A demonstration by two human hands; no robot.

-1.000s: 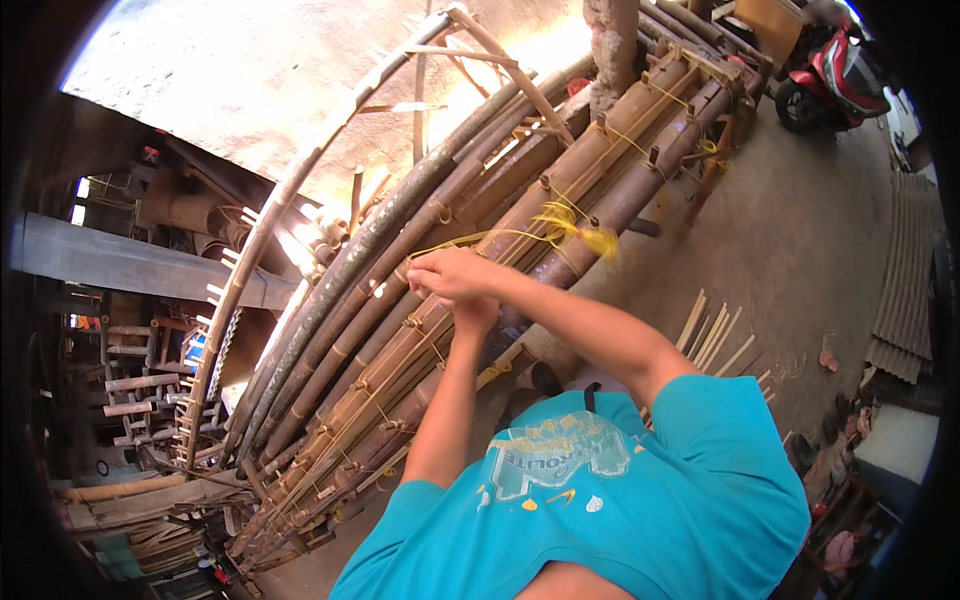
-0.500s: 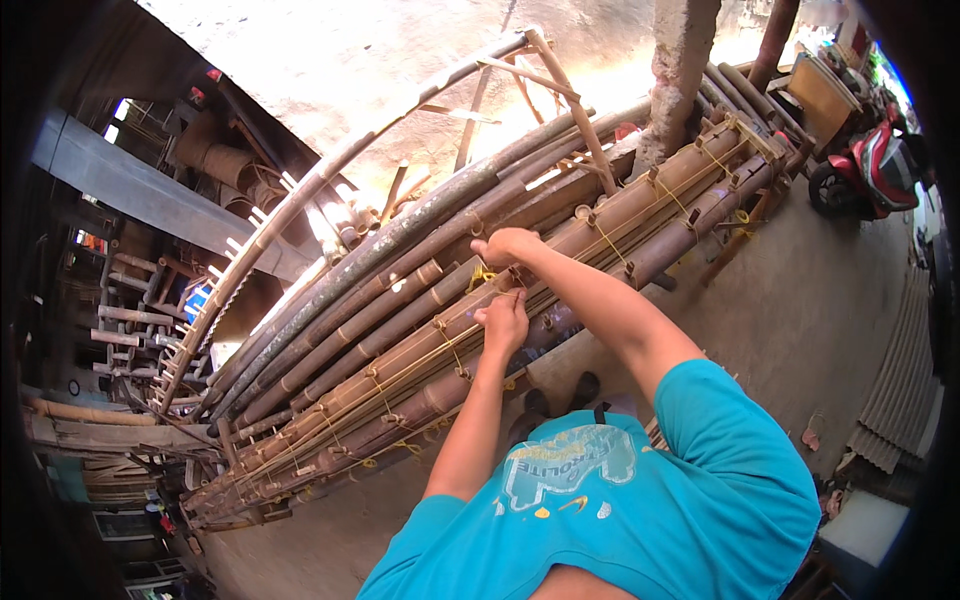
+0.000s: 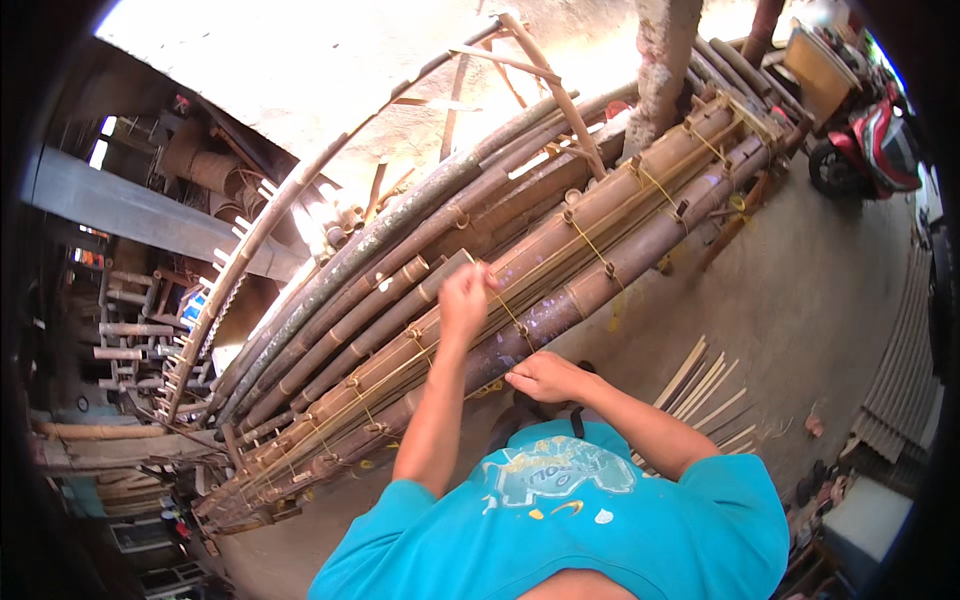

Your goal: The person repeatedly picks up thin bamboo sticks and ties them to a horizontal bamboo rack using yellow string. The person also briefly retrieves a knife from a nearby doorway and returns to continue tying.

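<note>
A long bamboo frame lies before me, made of a far pole point(image 3: 600, 205), a near pole point(image 3: 560, 312) and thin bamboo strips between them. Small pegs stick out of both poles. My left hand point(image 3: 466, 298) is closed at the far pole, on a thin yellow cord point(image 3: 508, 308) that crosses toward the near pole. Against the near side of the near pole, my right hand point(image 3: 550, 377) is curled shut; what its fingers hold is hidden. Other yellow cords point(image 3: 586, 238) span the frame at intervals, looped at the pegs.
More bamboo poles point(image 3: 400, 285) lie behind the frame, beside a curved bamboo piece with pegs point(image 3: 262, 212). A rough pillar point(image 3: 660, 75) and a red motorbike point(image 3: 880, 145) stand at the far right. Loose bamboo strips point(image 3: 700, 385) lie on the floor to my right.
My right hand has come back from the far pole to the near pole's near side. My left hand has moved left and farther away, to the far pole. The view has shifted slightly.
</note>
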